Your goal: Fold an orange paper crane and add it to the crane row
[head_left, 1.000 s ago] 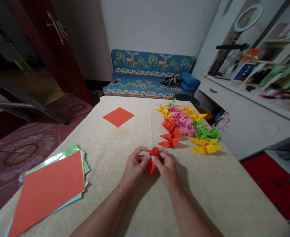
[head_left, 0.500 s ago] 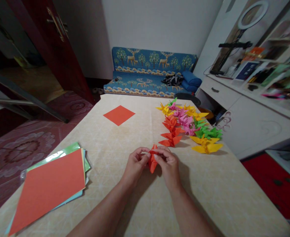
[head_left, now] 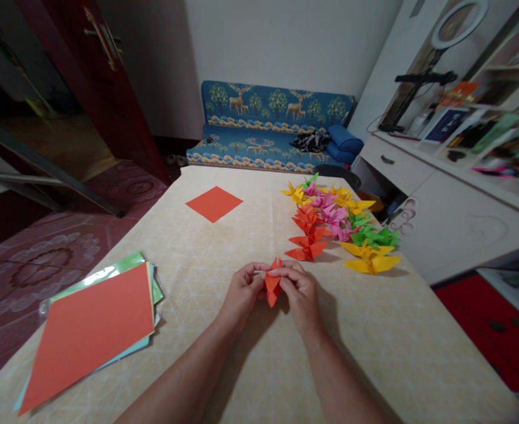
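Observation:
Between my two hands is a red-orange origami crane, held just over the tablecloth with one pointed end toward me. My left hand pinches its left side between thumb and fingers. On the other side, my right hand is closed on it, its thumb and forefinger near the upper part. My fingers hide part of the folds. Just beyond my right hand sit finished red paper cranes, wings spread. Yellow cranes, green cranes and pink cranes crowd beside them.
A square red sheet lies flat on the far left of the table. Nearer me on the left is a stack of coloured paper, red on top. Behind the table stands a blue sofa; a white cabinet flanks the right.
My right thumb and fingers have shifted slightly on the crane, and its near flap now looks narrower. The whole view has moved a little; the other papers stay put.

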A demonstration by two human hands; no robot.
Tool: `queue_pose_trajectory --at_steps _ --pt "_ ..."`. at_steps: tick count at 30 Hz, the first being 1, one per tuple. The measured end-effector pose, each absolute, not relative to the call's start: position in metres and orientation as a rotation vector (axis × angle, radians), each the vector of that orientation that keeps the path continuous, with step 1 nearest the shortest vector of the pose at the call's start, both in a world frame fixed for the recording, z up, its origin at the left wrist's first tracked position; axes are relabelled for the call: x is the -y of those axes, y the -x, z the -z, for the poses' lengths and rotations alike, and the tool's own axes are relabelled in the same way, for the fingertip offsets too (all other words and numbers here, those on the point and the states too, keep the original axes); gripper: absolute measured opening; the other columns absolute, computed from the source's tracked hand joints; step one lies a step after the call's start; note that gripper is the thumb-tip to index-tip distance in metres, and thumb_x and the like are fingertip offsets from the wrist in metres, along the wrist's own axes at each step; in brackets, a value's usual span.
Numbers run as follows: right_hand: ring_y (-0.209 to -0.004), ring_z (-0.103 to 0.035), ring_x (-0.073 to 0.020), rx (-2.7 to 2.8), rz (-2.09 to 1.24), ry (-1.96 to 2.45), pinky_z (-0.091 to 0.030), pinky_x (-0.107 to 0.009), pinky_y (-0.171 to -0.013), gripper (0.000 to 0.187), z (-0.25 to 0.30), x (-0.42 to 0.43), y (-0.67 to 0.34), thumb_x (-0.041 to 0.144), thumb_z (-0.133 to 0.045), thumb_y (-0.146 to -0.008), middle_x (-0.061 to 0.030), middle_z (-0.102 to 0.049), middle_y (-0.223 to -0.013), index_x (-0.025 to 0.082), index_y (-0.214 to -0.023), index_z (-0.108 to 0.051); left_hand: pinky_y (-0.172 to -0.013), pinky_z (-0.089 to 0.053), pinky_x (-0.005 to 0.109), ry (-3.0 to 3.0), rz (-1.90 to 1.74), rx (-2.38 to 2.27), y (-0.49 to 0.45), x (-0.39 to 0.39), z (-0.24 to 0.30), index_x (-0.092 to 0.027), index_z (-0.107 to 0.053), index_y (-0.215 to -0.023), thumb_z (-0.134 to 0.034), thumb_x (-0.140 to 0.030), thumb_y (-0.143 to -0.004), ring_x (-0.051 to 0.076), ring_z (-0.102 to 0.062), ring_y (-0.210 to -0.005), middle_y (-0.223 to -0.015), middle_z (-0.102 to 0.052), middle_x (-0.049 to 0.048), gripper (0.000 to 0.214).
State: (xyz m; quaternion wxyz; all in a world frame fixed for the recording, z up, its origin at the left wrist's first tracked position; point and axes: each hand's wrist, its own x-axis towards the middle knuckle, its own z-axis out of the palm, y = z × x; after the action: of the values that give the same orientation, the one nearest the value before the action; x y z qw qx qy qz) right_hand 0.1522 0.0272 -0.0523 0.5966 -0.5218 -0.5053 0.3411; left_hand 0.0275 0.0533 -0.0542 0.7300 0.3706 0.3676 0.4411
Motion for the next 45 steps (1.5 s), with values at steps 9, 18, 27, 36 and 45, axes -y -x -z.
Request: queue_pose_trajectory --at_steps 9,18,27,36,45 --pt "-0.083 -0.058 -0.0178 1.187 -0.794 1.231 -0.044 -0.028 -0.075 0.022 0.053 -0.027 -0.153 0.014 -0.054 -0.071 -0.0028 -0.058 -0.085 0.023 -0.067 -0.074 -0.053 -0.044 0.019 -0.826 -0.992 -0.820 -0.027 -0.053 0.058 -0.013 -0.060 -0.088 -0.071 -0.030 -0.074 0.009 -0.056 -0.053 -0.067 -0.065 0.0025 0.024" --pt "-0.076 -0.060 -0.0189 1.045 -0.839 1.257 -0.047 -0.029 -0.068 0.012 0.059 -0.026 -0.152 0.022 -0.064 -0.072 -0.0033 -0.064 -0.082 0.019 -0.084 -0.066 -0.059 -0.045 0.021 -0.832 -1.006 -0.763 -0.028 -0.055 0.057 -0.013 -0.062 -0.085 -0.080 -0.026 -0.065 0.012 -0.061 -0.062 -0.073 -0.069 0.0056 0.030" --pt "-0.085 -0.059 -0.0190 1.135 -0.861 1.180 -0.045 -0.028 -0.075 0.006 0.055 -0.027 -0.155 0.019 -0.062 -0.074 -0.0030 -0.061 -0.084 0.020 -0.073 -0.068 -0.053 -0.039 0.018 -0.837 -1.006 -0.750 -0.026 -0.054 0.057 -0.014 -0.060 -0.076 -0.076 -0.024 -0.068 0.009 -0.056 -0.057 -0.068 -0.066 0.0027 0.021" --pt "-0.081 -0.058 -0.0177 1.117 -0.873 1.222 -0.044 -0.027 -0.075 0.015 0.057 -0.027 -0.156 0.013 -0.054 -0.068 -0.0018 -0.061 -0.080 0.021 -0.067 -0.067 -0.051 -0.035 0.018 -0.865 -0.980 -0.798 -0.025 -0.053 0.051 -0.015 -0.062 -0.068 -0.069 -0.014 -0.064 0.007 -0.048 -0.049 -0.058 -0.060 -0.0011 0.008" --pt "-0.070 -0.059 -0.0174 0.913 -1.103 1.224 -0.044 -0.025 -0.061 0.018 0.060 -0.026 -0.155 0.024 -0.054 -0.072 -0.0022 -0.067 -0.074 0.019 -0.077 -0.071 -0.056 -0.040 0.022 -1.017 -1.044 -0.890 -0.026 -0.055 0.055 -0.014 -0.062 -0.067 -0.068 -0.017 -0.067 0.011 -0.055 -0.055 -0.062 -0.064 0.0025 0.006"
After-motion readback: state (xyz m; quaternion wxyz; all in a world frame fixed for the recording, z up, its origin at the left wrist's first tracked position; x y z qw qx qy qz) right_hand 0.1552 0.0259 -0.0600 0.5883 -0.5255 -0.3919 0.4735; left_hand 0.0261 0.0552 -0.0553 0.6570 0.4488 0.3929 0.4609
